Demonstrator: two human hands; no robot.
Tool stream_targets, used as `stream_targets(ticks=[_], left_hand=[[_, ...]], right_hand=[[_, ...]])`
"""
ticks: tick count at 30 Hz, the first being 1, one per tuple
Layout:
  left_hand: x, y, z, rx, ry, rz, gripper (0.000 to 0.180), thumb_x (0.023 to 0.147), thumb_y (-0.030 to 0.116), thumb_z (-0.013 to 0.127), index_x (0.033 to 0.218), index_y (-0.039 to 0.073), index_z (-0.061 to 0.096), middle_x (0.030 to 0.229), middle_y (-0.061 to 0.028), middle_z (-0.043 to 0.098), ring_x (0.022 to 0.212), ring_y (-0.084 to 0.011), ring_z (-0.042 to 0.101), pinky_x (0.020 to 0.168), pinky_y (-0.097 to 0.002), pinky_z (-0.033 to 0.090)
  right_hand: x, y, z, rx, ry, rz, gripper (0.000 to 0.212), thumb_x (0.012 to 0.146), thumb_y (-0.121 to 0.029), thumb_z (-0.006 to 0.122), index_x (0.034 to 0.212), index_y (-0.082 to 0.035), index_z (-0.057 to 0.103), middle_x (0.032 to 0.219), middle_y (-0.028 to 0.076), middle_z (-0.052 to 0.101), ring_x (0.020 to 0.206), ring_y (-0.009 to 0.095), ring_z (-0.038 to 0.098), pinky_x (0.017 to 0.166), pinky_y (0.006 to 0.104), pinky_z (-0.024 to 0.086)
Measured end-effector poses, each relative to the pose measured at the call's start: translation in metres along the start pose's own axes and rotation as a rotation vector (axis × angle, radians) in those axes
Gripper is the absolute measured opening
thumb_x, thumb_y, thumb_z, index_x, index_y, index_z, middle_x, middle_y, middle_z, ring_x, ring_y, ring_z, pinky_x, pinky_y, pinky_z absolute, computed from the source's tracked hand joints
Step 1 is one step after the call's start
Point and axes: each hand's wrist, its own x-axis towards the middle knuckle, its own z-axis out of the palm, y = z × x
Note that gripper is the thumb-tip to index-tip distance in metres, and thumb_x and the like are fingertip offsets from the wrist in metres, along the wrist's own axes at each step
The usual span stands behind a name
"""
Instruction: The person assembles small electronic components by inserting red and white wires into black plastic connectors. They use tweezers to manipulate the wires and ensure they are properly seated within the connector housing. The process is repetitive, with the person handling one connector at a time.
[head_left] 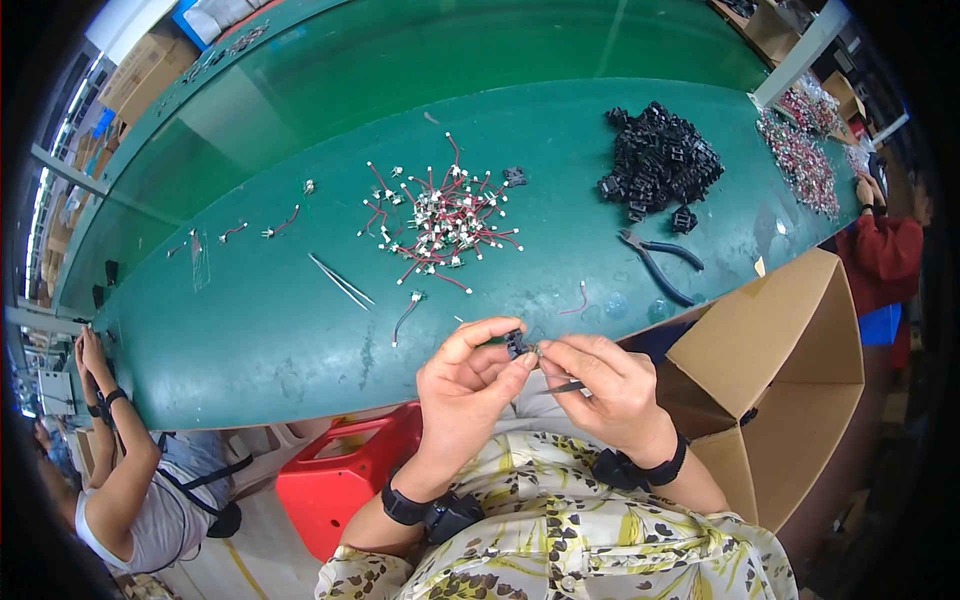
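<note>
Above the table's near edge, my left hand (pixel 470 385) pinches a small black plastic housing (pixel 515 344) between thumb and fingers. My right hand (pixel 605 385) is closed beside it, its thumb and forefinger pressed together at the housing's right side. Whatever tiny piece lies at those fingertips is too small to name. A slim grey tool (pixel 565 387), which looks like tweezers, is held in the right hand and sticks out below the fingers. Ahead lies a heap of small white-and-green parts with red wires (pixel 445 215). A black pile of plastic housings (pixel 660 160) sits farther right.
Pliers (pixel 660 262) with dark handles and silver tweezers (pixel 342 282) lie on the green table (pixel 250 340). Single wired parts are scattered left. An open cardboard box (pixel 770 370) stands at right, a red stool (pixel 335 485) at left. Other people work at both ends.
</note>
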Motion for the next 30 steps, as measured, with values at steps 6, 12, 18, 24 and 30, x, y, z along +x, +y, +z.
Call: stream_targets(ticks=[6, 12, 18, 24, 30], left_hand=[[0.002, -0.004, -0.004, -0.119, -0.089, -0.062, 0.038, 0.087, -0.008, 0.063, 0.124, -0.003, 0.054, 0.119, -0.0121, 0.062, 0.103, -0.0151, 0.063, 0.092, -0.0306, 0.053], [0.004, -0.01, -0.005, -0.478, -0.217, -0.189, 0.036, 0.09, -0.003, 0.062, 0.124, 0.002, 0.055, 0.122, -0.0135, 0.061, 0.107, -0.0188, 0.062, 0.097, -0.0363, 0.051], [0.005, -0.016, -0.003, -0.447, -0.267, -0.16, 0.036, 0.089, -0.004, 0.062, 0.124, 0.002, 0.056, 0.124, -0.0139, 0.06, 0.11, -0.0196, 0.06, 0.098, -0.0368, 0.05], [0.006, -0.016, -0.006, -0.134, -0.274, -0.044, 0.038, 0.086, -0.008, 0.064, 0.122, 0.0, 0.059, 0.123, -0.0129, 0.058, 0.111, -0.0188, 0.059, 0.095, -0.0337, 0.051], [0.009, -0.003, -0.01, 0.114, -0.316, -0.006, 0.037, 0.083, -0.01, 0.066, 0.119, -0.002, 0.063, 0.117, -0.0121, 0.06, 0.105, -0.0162, 0.061, 0.088, -0.028, 0.054]], right_hand=[[0.001, 0.003, -0.009, -0.01, -0.051, 0.001, 0.03, 0.069, 0.002, 0.074, 0.099, -0.002, 0.07, 0.082, 0.008, 0.067, 0.063, 0.018, 0.066, 0.054, 0.0282, 0.054], [0.006, -0.007, -0.02, 0.314, 0.042, 0.255, 0.02, 0.074, 0.005, 0.074, 0.093, 0.001, 0.071, 0.08, 0.01, 0.068, 0.066, 0.017, 0.067, 0.055, 0.0277, 0.054], [0.003, -0.004, -0.016, 0.341, 0.031, 0.262, 0.022, 0.072, 0.006, 0.072, 0.093, 0.001, 0.071, 0.079, 0.011, 0.068, 0.066, 0.018, 0.067, 0.055, 0.028, 0.054], [0.002, -0.001, -0.022, 0.234, -0.052, 0.188, 0.025, 0.069, 0.006, 0.067, 0.093, 0.0, 0.069, 0.079, 0.009, 0.066, 0.064, 0.018, 0.065, 0.053, 0.029, 0.053], [0.0, 0.003, -0.026, 0.15, -0.138, 0.103, 0.033, 0.067, 0.007, 0.061, 0.098, -0.001, 0.067, 0.08, 0.007, 0.062, 0.062, 0.019, 0.063, 0.051, 0.031, 0.052]])
